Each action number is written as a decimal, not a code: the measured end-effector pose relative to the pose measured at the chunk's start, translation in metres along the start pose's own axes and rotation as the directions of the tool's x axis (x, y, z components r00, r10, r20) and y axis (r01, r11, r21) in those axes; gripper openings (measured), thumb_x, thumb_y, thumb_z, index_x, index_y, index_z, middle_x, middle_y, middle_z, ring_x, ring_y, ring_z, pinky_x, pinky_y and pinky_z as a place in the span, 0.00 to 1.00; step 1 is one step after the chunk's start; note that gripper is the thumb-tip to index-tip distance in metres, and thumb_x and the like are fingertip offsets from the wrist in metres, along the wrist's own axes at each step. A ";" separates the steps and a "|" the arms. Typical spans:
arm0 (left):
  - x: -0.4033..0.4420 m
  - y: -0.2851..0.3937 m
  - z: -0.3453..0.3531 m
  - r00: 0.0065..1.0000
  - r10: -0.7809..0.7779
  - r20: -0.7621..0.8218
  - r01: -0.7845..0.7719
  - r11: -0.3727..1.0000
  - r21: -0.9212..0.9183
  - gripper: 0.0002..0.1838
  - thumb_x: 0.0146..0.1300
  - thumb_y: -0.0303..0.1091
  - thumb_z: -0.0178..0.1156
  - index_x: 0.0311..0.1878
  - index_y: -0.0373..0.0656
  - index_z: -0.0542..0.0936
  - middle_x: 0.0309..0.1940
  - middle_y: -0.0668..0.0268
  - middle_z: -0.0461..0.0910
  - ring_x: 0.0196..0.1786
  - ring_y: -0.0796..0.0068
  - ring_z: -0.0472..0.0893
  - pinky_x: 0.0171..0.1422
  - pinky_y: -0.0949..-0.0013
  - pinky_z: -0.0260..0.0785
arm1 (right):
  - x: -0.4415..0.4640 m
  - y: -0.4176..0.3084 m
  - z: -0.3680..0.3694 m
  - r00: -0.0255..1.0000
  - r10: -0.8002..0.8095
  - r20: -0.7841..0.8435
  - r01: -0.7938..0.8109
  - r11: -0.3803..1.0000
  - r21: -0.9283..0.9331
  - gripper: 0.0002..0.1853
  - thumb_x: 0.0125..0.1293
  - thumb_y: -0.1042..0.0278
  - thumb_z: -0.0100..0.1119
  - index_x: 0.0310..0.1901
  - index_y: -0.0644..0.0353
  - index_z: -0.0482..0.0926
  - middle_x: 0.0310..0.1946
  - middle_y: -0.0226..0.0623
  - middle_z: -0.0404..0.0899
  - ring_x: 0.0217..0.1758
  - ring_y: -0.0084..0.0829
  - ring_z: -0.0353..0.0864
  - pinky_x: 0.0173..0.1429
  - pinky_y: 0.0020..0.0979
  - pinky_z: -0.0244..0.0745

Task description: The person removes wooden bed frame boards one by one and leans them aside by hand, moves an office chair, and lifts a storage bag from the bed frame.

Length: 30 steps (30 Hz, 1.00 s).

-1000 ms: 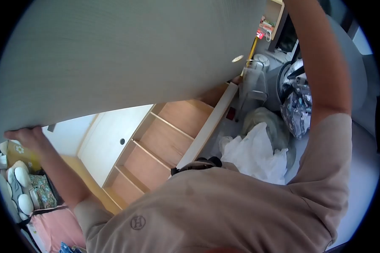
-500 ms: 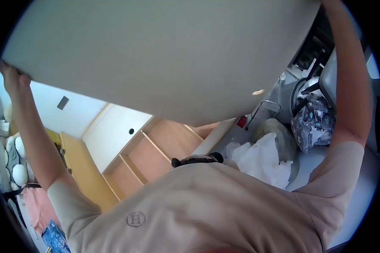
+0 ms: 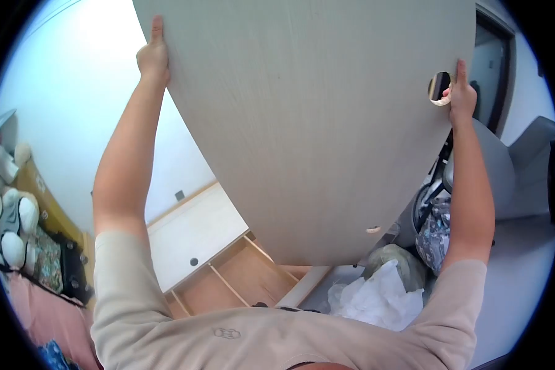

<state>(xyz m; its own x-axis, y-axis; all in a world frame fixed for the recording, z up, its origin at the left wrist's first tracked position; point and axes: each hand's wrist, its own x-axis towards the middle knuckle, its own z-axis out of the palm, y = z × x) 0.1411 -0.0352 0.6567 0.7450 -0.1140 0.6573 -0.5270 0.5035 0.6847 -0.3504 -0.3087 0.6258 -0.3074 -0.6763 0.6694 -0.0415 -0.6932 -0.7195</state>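
A large pale grey-brown board (image 3: 302, 135) fills the upper middle of the view, raised in front of me. My left hand (image 3: 155, 54) grips its left edge, the thumb lying along the face. On the right edge my right hand (image 3: 462, 95) holds the board beside a round hole, and some of its fingers show through that hole. A second, smaller hole is near the board's lower end. Below the board lies a wooden frame (image 3: 228, 277) with compartments and a white panel (image 3: 197, 234) over part of it.
White plastic (image 3: 376, 296) and a greenish bag (image 3: 401, 262) lie at the lower right, near a patterned bag (image 3: 435, 234) and a grey chair (image 3: 527, 160). Plush toys (image 3: 12, 231) and pink fabric (image 3: 49, 320) are at the left. A doorway (image 3: 490, 80) stands at the upper right.
The board has been raised and turned more upright. My left hand has moved up and right; my right hand, out of view before, now shows at the right edge. More wall and a doorway show.
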 end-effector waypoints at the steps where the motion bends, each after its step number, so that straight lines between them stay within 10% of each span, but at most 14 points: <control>1: 0.003 -0.004 0.005 1.000 -0.020 0.015 0.020 0.999 0.035 0.57 0.52 0.78 0.53 0.55 0.21 0.69 0.52 0.45 0.74 0.60 0.51 0.72 0.66 0.55 0.62 | 0.002 0.001 -0.004 1.000 0.005 -0.004 -0.005 0.999 -0.052 0.43 0.50 0.19 0.54 0.18 0.65 0.77 0.14 0.36 0.74 0.21 0.26 0.75 0.32 0.27 0.69; 11: 0.022 -0.098 -0.002 0.976 0.215 0.030 -0.217 0.967 0.134 0.56 0.54 0.77 0.50 0.66 0.30 0.62 0.62 0.45 0.68 0.65 0.53 0.69 0.67 0.57 0.62 | 0.003 0.023 0.016 0.994 -0.101 0.030 0.105 0.975 -0.194 0.46 0.50 0.17 0.49 0.18 0.66 0.78 0.13 0.40 0.77 0.22 0.33 0.80 0.38 0.34 0.73; 17: 0.028 -0.140 -0.016 0.999 0.033 -0.020 -0.028 0.972 0.234 0.49 0.53 0.76 0.54 0.51 0.28 0.77 0.42 0.55 0.81 0.47 0.63 0.79 0.54 0.64 0.70 | 0.034 0.059 0.071 0.966 -0.139 0.219 0.193 0.948 -0.251 0.46 0.51 0.18 0.48 0.20 0.68 0.80 0.13 0.40 0.77 0.22 0.32 0.80 0.39 0.33 0.73; 26: -0.007 -0.214 0.000 0.943 -0.184 0.278 0.226 0.966 -0.126 0.49 0.60 0.72 0.48 0.65 0.31 0.66 0.57 0.58 0.74 0.59 0.69 0.71 0.65 0.65 0.60 | 0.055 0.082 0.095 0.971 -0.125 0.206 0.180 0.944 -0.277 0.48 0.51 0.14 0.42 0.17 0.63 0.79 0.14 0.37 0.77 0.24 0.27 0.80 0.35 0.26 0.71; 30: -0.075 -0.313 -0.002 0.766 -0.457 0.453 0.476 0.876 0.079 0.56 0.59 0.75 0.43 0.73 0.33 0.50 0.74 0.57 0.51 0.76 0.60 0.52 0.77 0.58 0.43 | 0.062 0.089 0.094 0.970 -0.157 0.185 0.199 0.951 -0.238 0.47 0.50 0.14 0.45 0.17 0.64 0.78 0.13 0.37 0.76 0.23 0.26 0.80 0.35 0.26 0.71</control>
<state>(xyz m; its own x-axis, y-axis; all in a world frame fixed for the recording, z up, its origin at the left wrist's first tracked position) 0.2508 -0.1821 0.3927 0.6256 -0.7053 0.3334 -0.1398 0.3191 0.9373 -0.2835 -0.4362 0.6205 -0.1158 -0.5936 0.7964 -0.3273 -0.7342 -0.5948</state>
